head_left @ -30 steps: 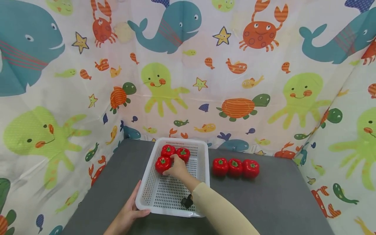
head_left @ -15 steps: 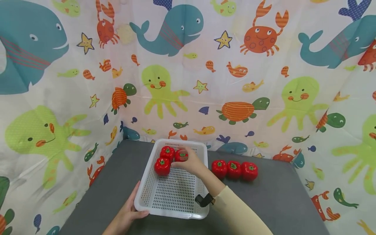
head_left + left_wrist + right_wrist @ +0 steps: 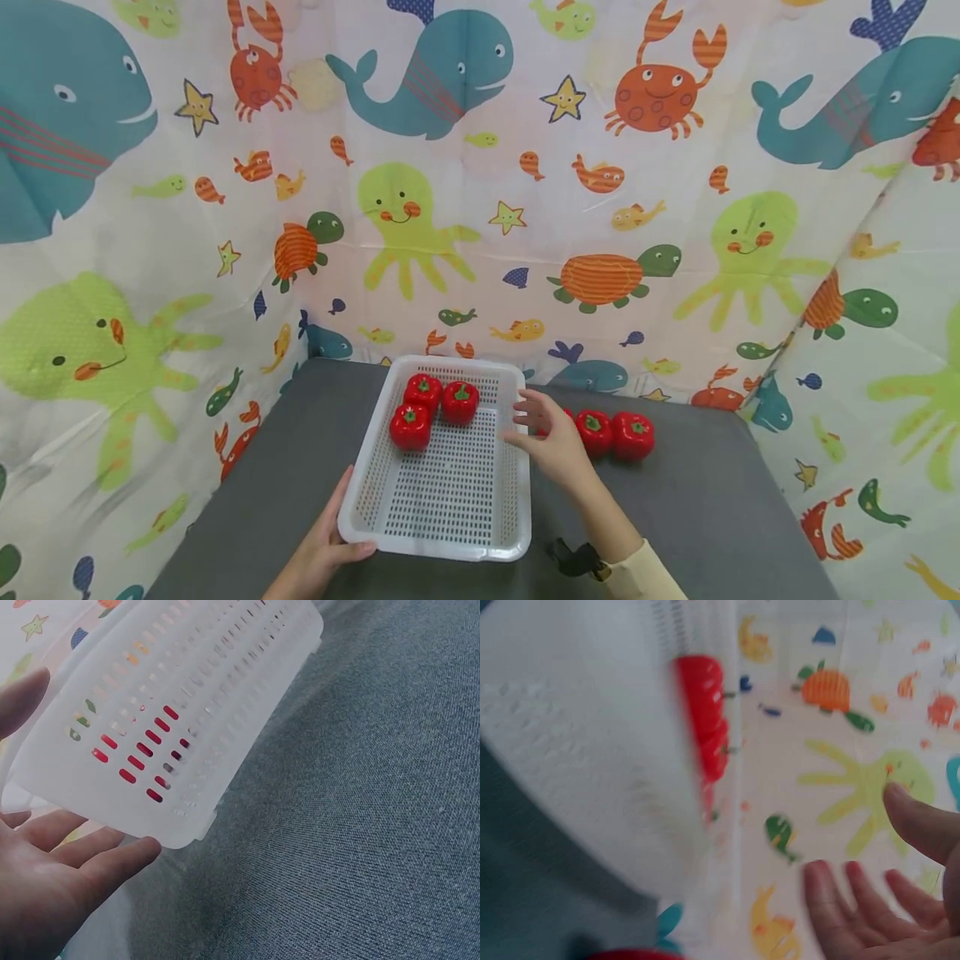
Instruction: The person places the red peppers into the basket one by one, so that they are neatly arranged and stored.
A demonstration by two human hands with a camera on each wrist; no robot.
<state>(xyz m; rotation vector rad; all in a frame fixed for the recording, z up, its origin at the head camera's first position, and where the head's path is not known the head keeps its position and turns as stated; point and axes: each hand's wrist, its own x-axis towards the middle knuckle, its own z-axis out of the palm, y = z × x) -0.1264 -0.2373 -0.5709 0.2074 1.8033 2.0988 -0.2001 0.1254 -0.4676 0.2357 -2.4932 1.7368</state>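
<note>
Place: cloth-walled, booth-like, room type unclear | sea-animal-print sheets [image 3: 465, 275] beyond and beside right hand [image 3: 558, 446] | grey surface [image 3: 712, 508] below it

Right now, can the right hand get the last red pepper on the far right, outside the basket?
Probably yes. The right hand is empty and close by, and nothing seems to cover that last pepper; only the middle pepper sits close on its left.
</note>
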